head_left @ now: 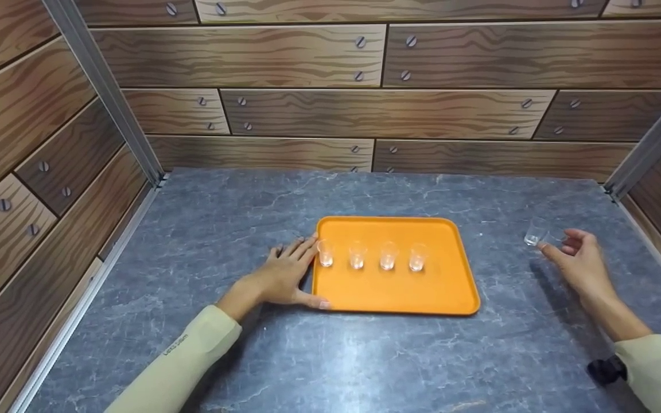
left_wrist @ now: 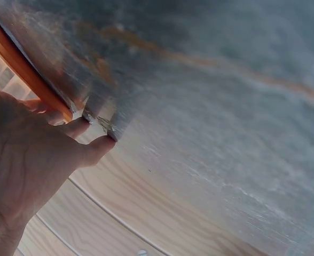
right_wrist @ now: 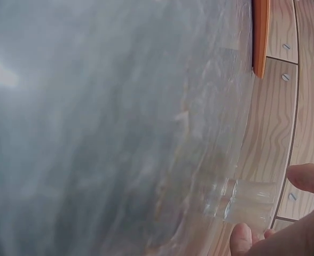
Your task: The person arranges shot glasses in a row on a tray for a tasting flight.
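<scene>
An orange tray [head_left: 393,295] lies on the table, with several small clear shot glasses [head_left: 387,256] standing on it in a row. Along its left edge rests my left hand [head_left: 284,275], fingers spread and thumb at the near left corner; the left wrist view shows these fingers by the tray's rim [left_wrist: 34,74]. Right of the tray, a clear shot glass [head_left: 533,235] stands on the table. My right hand [head_left: 583,264] is just right of it, thumb and fingers parted. Two shot glasses [right_wrist: 253,189] appear side by side between the parted digits in the right wrist view.
The grey marbled table [head_left: 238,212] is bounded by wood-patterned panels [head_left: 307,112] behind and at both sides. Metal posts [head_left: 109,86] stand at the back corners. A black band [head_left: 607,370] shows at the right sleeve.
</scene>
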Demonstrator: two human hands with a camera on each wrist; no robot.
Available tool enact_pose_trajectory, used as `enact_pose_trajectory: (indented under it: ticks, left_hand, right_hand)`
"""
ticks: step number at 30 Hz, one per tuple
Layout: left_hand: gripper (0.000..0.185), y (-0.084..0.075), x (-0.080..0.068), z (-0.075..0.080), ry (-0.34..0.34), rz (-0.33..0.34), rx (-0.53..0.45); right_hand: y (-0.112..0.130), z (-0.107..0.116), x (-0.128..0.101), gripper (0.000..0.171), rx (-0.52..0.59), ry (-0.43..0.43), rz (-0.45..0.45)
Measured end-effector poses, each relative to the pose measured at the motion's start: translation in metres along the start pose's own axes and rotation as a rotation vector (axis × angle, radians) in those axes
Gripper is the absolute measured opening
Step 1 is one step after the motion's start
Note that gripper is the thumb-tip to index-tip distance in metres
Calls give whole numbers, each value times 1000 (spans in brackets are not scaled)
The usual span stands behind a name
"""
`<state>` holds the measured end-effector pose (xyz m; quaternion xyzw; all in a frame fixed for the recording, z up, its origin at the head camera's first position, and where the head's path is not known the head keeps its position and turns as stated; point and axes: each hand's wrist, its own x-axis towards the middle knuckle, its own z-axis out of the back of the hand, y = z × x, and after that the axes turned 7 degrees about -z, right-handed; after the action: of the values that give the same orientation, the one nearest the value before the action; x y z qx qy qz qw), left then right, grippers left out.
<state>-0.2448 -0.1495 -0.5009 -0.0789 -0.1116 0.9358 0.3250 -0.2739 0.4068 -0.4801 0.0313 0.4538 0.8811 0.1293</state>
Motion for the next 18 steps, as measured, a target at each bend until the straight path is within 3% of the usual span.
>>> enact_pose_trajectory:
  ticks: [6,18]
  left_hand:
    - [132,0,0,0,6,3,-3]
    - [131,-1,0,0,13,11,0]
  right_hand:
    - [-1,-2,5,78,17,-42,12]
    - [-3,1,14,70,-55,-21,14]
